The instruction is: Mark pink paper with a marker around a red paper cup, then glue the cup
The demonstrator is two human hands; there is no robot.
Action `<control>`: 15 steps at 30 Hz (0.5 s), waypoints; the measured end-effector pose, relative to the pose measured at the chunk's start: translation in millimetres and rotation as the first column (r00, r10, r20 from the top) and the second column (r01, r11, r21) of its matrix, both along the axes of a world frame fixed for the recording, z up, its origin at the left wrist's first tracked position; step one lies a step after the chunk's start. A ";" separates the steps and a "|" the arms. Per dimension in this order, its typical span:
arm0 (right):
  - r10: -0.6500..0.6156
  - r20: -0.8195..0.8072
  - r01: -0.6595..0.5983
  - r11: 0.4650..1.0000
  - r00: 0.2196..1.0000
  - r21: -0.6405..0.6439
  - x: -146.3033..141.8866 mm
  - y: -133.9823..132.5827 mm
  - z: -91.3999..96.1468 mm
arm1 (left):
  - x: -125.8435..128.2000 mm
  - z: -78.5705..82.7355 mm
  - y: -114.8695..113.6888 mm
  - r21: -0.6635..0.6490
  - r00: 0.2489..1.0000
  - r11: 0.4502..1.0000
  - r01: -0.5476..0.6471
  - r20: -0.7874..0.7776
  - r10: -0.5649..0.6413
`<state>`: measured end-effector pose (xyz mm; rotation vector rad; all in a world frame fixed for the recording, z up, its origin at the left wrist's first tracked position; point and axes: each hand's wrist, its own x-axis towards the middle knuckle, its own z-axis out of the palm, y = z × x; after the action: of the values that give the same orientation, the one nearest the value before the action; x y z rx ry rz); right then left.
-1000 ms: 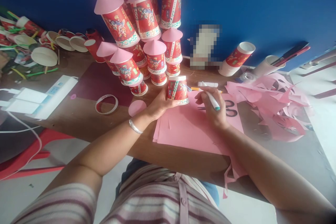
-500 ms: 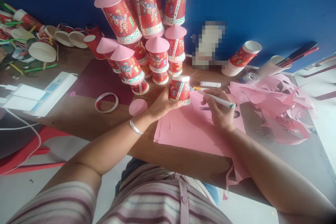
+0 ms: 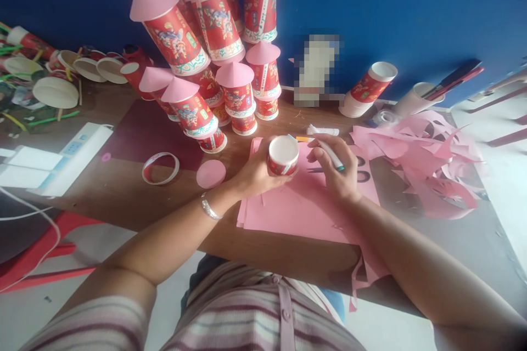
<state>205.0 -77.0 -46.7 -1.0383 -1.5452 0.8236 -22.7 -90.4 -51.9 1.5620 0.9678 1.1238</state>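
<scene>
My left hand is wrapped round a red patterned paper cup, tipped so that its white round end faces up toward me. In my right hand is a white marker pen with a green end, its writing tip hidden by the fingers. Both hands are over pink paper sheets. Scissors with dark handles lie on the paper, their blades partly behind my right hand. A white marker cap or tube rests just beyond that hand.
Red cups with pink cone tops stand stacked at the back. Pink paper scraps heap up on the right. A paper ring, a pink disc and a power strip are on the left.
My left hand has tilted the cup, so its white end now faces me instead of its side. The marker has turned in my right hand, its green end pointing lower.
</scene>
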 end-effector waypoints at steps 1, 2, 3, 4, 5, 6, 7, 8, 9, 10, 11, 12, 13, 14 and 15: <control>0.016 0.006 -0.016 1.000 1.000 -0.012 1.0 0.8 0.4 | 0.0 -0.8 -0.3 0.024 0.997 1.000 0.018 -0.076 -0.017; 0.028 0.017 -0.028 0.999 0.999 -0.021 1.8 1.7 0.9 | -0.3 -1.4 -0.3 0.039 0.991 0.998 0.042 -0.127 -0.037; 0.032 0.029 -0.031 0.999 0.999 -0.024 2.5 2.5 1.4 | -0.9 -1.6 0.0 0.040 0.988 0.998 0.055 -0.149 -0.049; 0.029 0.040 -0.028 0.999 0.999 -0.018 2.9 3.3 1.9 | -2.1 -1.2 0.3 0.040 0.984 0.996 0.078 -0.166 -0.070; 0.022 0.050 -0.021 1.000 0.999 -0.004 3.1 3.8 2.3 | -3.8 0.0 0.8 0.041 0.982 0.995 0.093 -0.171 -0.085; 0.015 0.056 -0.016 1.000 0.998 0.013 3.1 4.1 2.6 | -6.3 2.2 1.2 0.041 0.980 0.993 0.109 -0.173 -0.101; 0.011 0.058 -0.012 1.000 0.998 0.025 2.8 4.1 2.9 | -9.5 5.5 1.6 0.037 0.981 0.992 0.117 -0.163 -0.109; 0.009 0.052 -0.011 1.000 0.999 0.026 2.2 3.9 2.9 | -13.3 9.9 2.0 0.021 0.982 0.992 0.126 -0.144 -0.122; 0.008 0.039 -0.009 1.000 0.999 0.013 1.5 3.5 2.9 | -17.4 15.4 2.4 -0.002 0.982 0.989 0.150 -0.114 -0.150; 0.008 0.019 -0.008 1.000 1.000 -0.011 0.5 3.3 2.6 | -21.6 21.7 3.1 -0.022 0.984 0.987 0.161 -0.069 -0.162; 0.004 -0.010 -0.005 0.999 1.000 -0.042 -0.4 3.2 2.1 | -25.6 28.4 4.2 -0.030 0.988 0.988 0.151 -0.027 -0.152; -0.001 -0.043 -0.002 0.997 0.999 -0.072 -1.4 3.5 1.4 | -29.0 35.1 6.0 -0.031 0.992 0.992 0.123 0.010 -0.123; -0.007 -0.078 0.000 0.995 0.997 -0.097 -2.4 4.2 0.7 | -31.8 41.1 8.7 -0.026 0.996 0.997 0.075 0.044 -0.074; -0.017 -0.110 0.005 0.994 0.994 -0.113 -3.2 5.3 -0.2 | -33.8 46.1 12.7 -0.018 0.998 1.000 0.025 0.058 -0.024; -0.027 -0.137 0.011 0.993 0.990 -0.120 -3.8 6.8 -1.0 | -35.0 49.5 18.0 0.004 0.999 1.000 -0.023 0.039 0.023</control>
<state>201.2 -70.2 -47.7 -1.0576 -1.3808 0.9642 -57.6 -72.4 -2.4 1.5307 0.9604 1.1687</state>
